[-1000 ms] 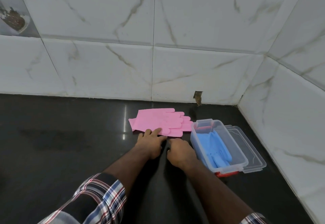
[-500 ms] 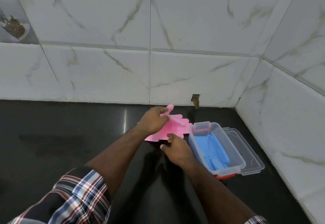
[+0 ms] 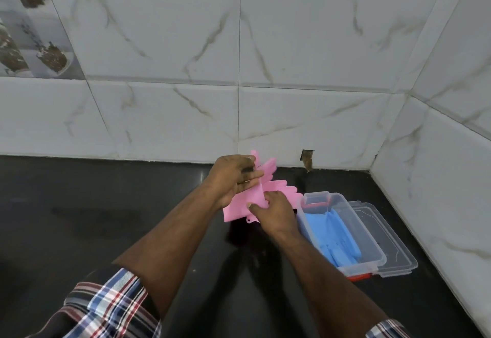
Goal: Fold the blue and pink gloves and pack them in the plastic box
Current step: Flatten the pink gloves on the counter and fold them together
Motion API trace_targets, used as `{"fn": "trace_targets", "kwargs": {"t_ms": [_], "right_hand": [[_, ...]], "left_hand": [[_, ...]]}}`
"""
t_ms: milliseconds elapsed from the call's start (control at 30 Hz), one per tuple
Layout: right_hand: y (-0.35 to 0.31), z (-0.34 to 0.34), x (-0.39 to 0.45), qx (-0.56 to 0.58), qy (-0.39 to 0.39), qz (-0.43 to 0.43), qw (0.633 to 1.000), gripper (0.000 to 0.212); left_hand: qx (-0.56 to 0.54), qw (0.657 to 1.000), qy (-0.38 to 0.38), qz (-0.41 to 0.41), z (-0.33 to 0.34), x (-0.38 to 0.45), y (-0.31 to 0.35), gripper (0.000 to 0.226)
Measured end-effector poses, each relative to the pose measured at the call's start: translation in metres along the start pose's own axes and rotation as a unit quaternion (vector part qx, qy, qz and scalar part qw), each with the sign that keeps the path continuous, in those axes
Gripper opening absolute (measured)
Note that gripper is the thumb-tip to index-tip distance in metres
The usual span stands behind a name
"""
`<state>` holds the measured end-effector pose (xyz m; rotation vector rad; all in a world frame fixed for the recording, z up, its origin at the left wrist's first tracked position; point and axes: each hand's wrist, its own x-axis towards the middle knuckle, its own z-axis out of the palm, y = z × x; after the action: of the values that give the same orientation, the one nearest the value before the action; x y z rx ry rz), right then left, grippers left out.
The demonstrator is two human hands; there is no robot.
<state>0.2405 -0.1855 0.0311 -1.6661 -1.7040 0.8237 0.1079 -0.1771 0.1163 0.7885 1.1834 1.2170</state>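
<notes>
Pink and rubbery, the pink gloves (image 3: 253, 199) are lifted off the black countertop (image 3: 106, 231), just left of the plastic box (image 3: 342, 231) and close to its far left corner. Their finger ends fan up and toward the box, while the cuff end hangs lower on the side away from it. The left hand (image 3: 233, 178) grips the upper part of the gloves, its fingers curled round the material from the side away from the box. The right hand (image 3: 276, 215) pinches the lower edge with its thumb laid on top, and sits between the gloves and the box's near left wall.

Inside the plastic box lie the blue gloves (image 3: 337, 236), folded long and flat along its length. The box is clear, open at the top, with a red strip showing at its near end. Its clear lid (image 3: 393, 242) lies flat on the countertop, touching the box's right side.

Behind the box, white marble-look wall tiles (image 3: 292, 119) meet the countertop, with a small chipped hole (image 3: 307, 157) in the bottom row, beyond the box's far end. Another tiled wall runs along the right of the lid. Plaid sleeves (image 3: 111, 308) cover both forearms nearest the camera.
</notes>
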Motion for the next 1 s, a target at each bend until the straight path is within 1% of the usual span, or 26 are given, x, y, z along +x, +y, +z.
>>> {"fn": "trace_targets", "kwargs": {"t_ms": [67,133,167,200,233,267,300,333,367,433,467,500,533,600,667,733,767,800,833,867,900,933,967,1000], "right_hand": [[-0.003,-0.003,0.002,-0.018,0.002,-0.008,1.000,0.032],[-0.009,-0.011,0.005,-0.057,0.041,-0.038,0.997,0.030],[-0.014,-0.015,0.006,-0.094,0.073,-0.068,0.991,0.028],[-0.020,-0.018,0.007,-0.142,0.109,-0.115,0.977,0.025],[-0.024,-0.019,0.010,-0.197,0.138,-0.176,0.955,0.023],[-0.029,-0.022,0.010,-0.239,0.155,-0.230,0.930,0.024],[-0.035,-0.025,0.007,-0.268,0.152,-0.265,0.914,0.026],[-0.040,-0.027,0.001,-0.290,0.119,-0.281,0.907,0.028],[-0.043,-0.027,-0.006,-0.309,0.054,-0.267,0.911,0.028],[-0.040,-0.021,-0.019,-0.309,-0.138,-0.167,0.926,0.021],[-0.036,-0.016,-0.024,-0.282,-0.215,-0.116,0.928,0.024],[-0.030,-0.011,-0.029,-0.253,-0.253,-0.080,0.930,0.026],[-0.023,-0.007,-0.031,-0.230,-0.253,-0.063,0.938,0.026],[-0.010,-0.002,-0.031,-0.217,-0.206,-0.050,0.953,0.022],[0.003,0.001,-0.030,-0.211,-0.169,-0.030,0.962,0.020],[0.013,0.000,-0.033,-0.217,-0.163,0.006,0.963,0.020],[0.019,0.000,-0.035,-0.222,-0.172,0.027,0.959,0.022],[0.026,-0.001,-0.037,-0.229,-0.185,0.045,0.955,0.024],[0.032,-0.002,-0.039,-0.238,-0.197,0.062,0.949,0.027],[0.038,-0.004,-0.041,-0.244,-0.204,0.074,0.945,0.028],[0.043,-0.007,-0.041,-0.248,-0.207,0.083,0.943,0.028],[0.049,-0.009,-0.041,-0.249,-0.204,0.088,0.943,0.028],[0.053,-0.010,-0.040,-0.249,-0.199,0.092,0.943,0.027],[0.056,-0.012,-0.039,-0.252,-0.191,0.091,0.944,0.027]], "left_hand": [[0.028,0.998,0.055,0.023,-0.008,0.000,0.001,0.018],[0.036,0.992,0.112,0.039,-0.021,0.002,0.004,0.013],[0.030,0.990,0.133,0.040,-0.029,0.003,0.004,0.013],[0.025,0.987,0.152,0.040,-0.036,0.002,0.002,0.013],[0.025,0.984,0.172,0.041,-0.044,0.001,-0.002,0.015],[0.030,0.980,0.194,0.044,-0.051,-0.003,-0.008,0.020],[0.041,0.974,0.217,0.051,-0.059,-0.007,-0.015,0.028],[0.058,0.966,0.244,0.058,-0.068,-0.013,-0.024,0.037],[0.076,0.958,0.270,0.063,-0.077,-0.018,-0.033,0.044],[0.105,0.945,0.303,0.071,-0.095,-0.028,-0.049,0.051],[0.120,0.942,0.304,0.075,-0.102,-0.032,-0.056,0.051],[0.139,0.941,0.298,0.077,-0.108,-0.034,-0.062,0.050],[0.160,0.940,0.289,0.081,-0.112,-0.036,-0.068,0.048],[0.219,0.935,0.263,0.092,-0.116,-0.036,-0.077,0.043],[0.315,0.920,0.214,0.095,-0.117,-0.036,-0.083,0.033],[0.430,0.888,0.131,0.100,-0.119,-0.033,-0.091,0.016],[0.488,0.864,0.086,0.090,-0.120,-0.031,-0.096,0.010],[0.546,0.834,0.048,0.068,-0.122,-0.029,-0.101,0.013],[0.600,0.799,0.019,0.038,-0.124,-0.028,-0.106,0.022],[0.644,0.765,-0.001,0.011,-0.126,-0.027,-0.110,0.031],[0.674,0.739,-0.012,-0.008,-0.127,-0.027,-0.113,0.036],[0.687,0.726,-0.019,-0.017,-0.126,-0.027,-0.117,0.039],[0.685,0.728,-0.023,-0.016,-0.126,-0.028,-0.120,0.039],[0.675,0.737,-0.028,-0.008,-0.125,-0.028,-0.123,0.038]]}}
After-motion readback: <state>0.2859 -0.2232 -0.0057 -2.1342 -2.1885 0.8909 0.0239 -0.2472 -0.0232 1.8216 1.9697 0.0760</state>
